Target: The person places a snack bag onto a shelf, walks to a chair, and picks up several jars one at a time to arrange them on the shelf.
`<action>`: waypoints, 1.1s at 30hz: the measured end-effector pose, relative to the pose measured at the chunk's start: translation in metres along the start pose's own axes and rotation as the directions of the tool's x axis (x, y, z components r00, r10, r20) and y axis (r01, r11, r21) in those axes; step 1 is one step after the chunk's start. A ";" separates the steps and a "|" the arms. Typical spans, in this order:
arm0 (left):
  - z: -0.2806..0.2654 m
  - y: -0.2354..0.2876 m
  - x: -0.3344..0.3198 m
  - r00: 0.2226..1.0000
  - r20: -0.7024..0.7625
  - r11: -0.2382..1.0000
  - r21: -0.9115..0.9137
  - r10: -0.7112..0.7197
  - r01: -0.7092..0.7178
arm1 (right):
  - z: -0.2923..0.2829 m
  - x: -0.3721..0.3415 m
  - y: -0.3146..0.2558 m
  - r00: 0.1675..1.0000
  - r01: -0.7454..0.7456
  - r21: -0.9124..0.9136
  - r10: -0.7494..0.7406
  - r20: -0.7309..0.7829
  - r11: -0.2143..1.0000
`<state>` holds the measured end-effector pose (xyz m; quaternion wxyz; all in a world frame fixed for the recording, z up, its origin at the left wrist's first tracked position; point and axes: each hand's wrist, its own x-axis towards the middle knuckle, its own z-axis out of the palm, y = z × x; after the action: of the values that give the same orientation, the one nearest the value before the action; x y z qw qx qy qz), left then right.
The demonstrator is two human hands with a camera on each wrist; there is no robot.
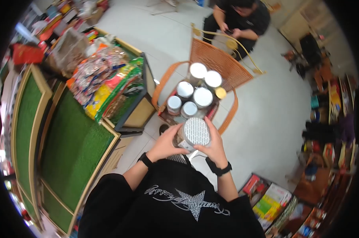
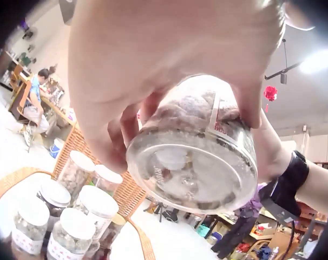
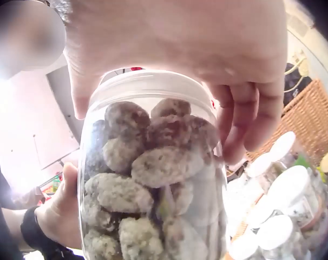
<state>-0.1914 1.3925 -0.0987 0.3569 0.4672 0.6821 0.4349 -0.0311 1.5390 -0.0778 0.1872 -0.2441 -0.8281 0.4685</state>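
Observation:
Both hands hold one clear jar (image 1: pixel 197 131) with a white patterned lid in front of the body. In the head view the left hand (image 1: pixel 165 142) grips its left side and the right hand (image 1: pixel 214 143) its right side near the lid. Wrinkled, pale-coated brown pieces fill the jar (image 3: pixel 148 179) in the right wrist view. The left wrist view shows the round base of the jar (image 2: pixel 191 168), tilted toward that camera, with the left hand (image 2: pixel 169 59) curled round it. The right hand (image 3: pixel 180 43) spans the jar's upper part.
Beyond the jar, a wicker chair (image 1: pixel 223 59) bears several lidded jars (image 1: pixel 202 97). Green-lined display bins (image 1: pixel 68 146) and bagged goods (image 1: pixel 104 75) stand at the left. A seated person (image 1: pixel 243 23) is behind the chair. Boxes (image 1: pixel 272 200) lie at the lower right.

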 end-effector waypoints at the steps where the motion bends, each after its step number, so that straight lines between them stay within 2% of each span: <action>1: -0.003 0.005 -0.010 0.999 -0.033 0.999 -0.023 -0.030 0.029 | 0.005 0.000 -0.007 1.000 -0.027 0.170 0.026 0.008 0.985; 2: -0.007 0.008 -0.020 0.996 -0.065 0.997 -0.049 -0.058 0.055 | 0.009 0.001 -0.015 0.998 -0.062 0.334 0.055 0.029 0.941; 4: -0.015 0.014 -0.040 0.983 -0.106 0.978 -0.156 -0.153 0.135 | 0.022 0.003 -0.018 0.994 -0.046 0.326 0.010 0.113 0.944; 6: -0.022 0.011 -0.057 0.967 -0.188 0.978 -0.148 -0.172 0.145 | 0.038 0.007 -0.026 0.989 0.020 0.268 -0.059 0.138 0.963; 8: -0.031 0.012 -0.075 0.947 -0.254 0.978 -0.121 -0.198 0.172 | 0.053 0.009 -0.039 0.977 -0.043 0.306 -0.023 0.210 0.951; 9: -0.036 0.012 -0.083 0.934 -0.279 0.975 -0.097 -0.221 0.202 | 0.061 0.012 -0.044 0.972 0.001 0.312 -0.074 0.222 0.950; 10: -0.041 0.012 -0.089 0.926 -0.308 0.976 -0.097 -0.216 0.195 | 0.069 0.014 -0.049 0.965 0.044 0.319 -0.123 0.231 0.947; 12: -0.050 0.009 -0.103 0.899 -0.342 0.948 -0.256 -0.272 0.190 | 0.084 0.017 -0.060 0.956 0.023 0.325 -0.116 0.270 0.945; 14: -0.061 0.007 -0.114 0.883 -0.376 0.945 -0.272 -0.280 0.184 | 0.102 0.021 -0.066 0.946 -0.006 0.383 -0.118 0.301 0.924; 16: -0.075 0.009 -0.127 0.860 -0.426 0.937 -0.314 -0.281 0.151 | 0.118 0.028 -0.076 0.930 0.006 0.364 -0.139 0.340 0.931; 18: -0.082 -0.008 -0.142 0.834 -0.463 0.940 -0.292 -0.300 0.176 | 0.137 0.037 -0.090 0.915 0.019 0.351 -0.158 0.371 0.936; 21: -0.105 -0.021 -0.167 0.733 -0.628 0.948 -0.309 -0.263 0.075 | 0.164 0.050 -0.129 0.867 0.236 0.182 -0.292 0.404 0.955; 22: -0.118 -0.023 -0.175 0.729 -0.637 0.952 -0.298 -0.253 0.070 | 0.176 0.054 -0.145 0.864 0.249 0.189 -0.306 0.400 0.950; 24: -0.146 -0.027 -0.191 0.631 -0.758 0.981 -0.195 -0.166 0.024 | 0.201 0.065 -0.175 0.822 0.303 0.189 -0.356 0.444 0.934; 25: -0.161 -0.029 -0.200 0.587 -0.791 0.981 -0.194 -0.172 0.026 | 0.215 0.071 -0.189 0.800 0.334 0.189 -0.384 0.461 0.924; 26: -0.177 -0.030 -0.207 0.580 -0.799 0.983 -0.184 -0.161 0.019 | 0.229 0.078 -0.203 0.795 0.348 0.192 -0.397 0.458 0.918; 28: -0.214 -0.031 -0.220 0.472 -0.882 0.989 0.077 0.007 0.130 | 0.258 0.090 -0.229 0.750 0.417 0.232 -0.477 0.459 0.879; 29: -0.231 -0.030 -0.226 0.415 -0.908 0.982 0.129 0.061 0.138 | 0.272 0.097 -0.244 0.712 0.485 0.247 -0.543 0.446 0.839; 30: -0.250 -0.035 -0.231 0.385 -0.917 0.973 0.175 0.106 0.150 | 0.285 0.103 -0.260 0.715 0.373 0.349 -0.506 0.482 0.860; 33: -0.306 -0.031 -0.245 0.290 -0.935 0.948 0.263 0.205 0.177 | 0.324 0.131 -0.302 0.647 0.332 0.543 -0.605 0.464 0.772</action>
<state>-0.3995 1.0755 0.0049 -0.2044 0.1720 0.8151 0.5141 -0.3806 1.2596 0.0357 0.0710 0.1959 -0.7587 0.6172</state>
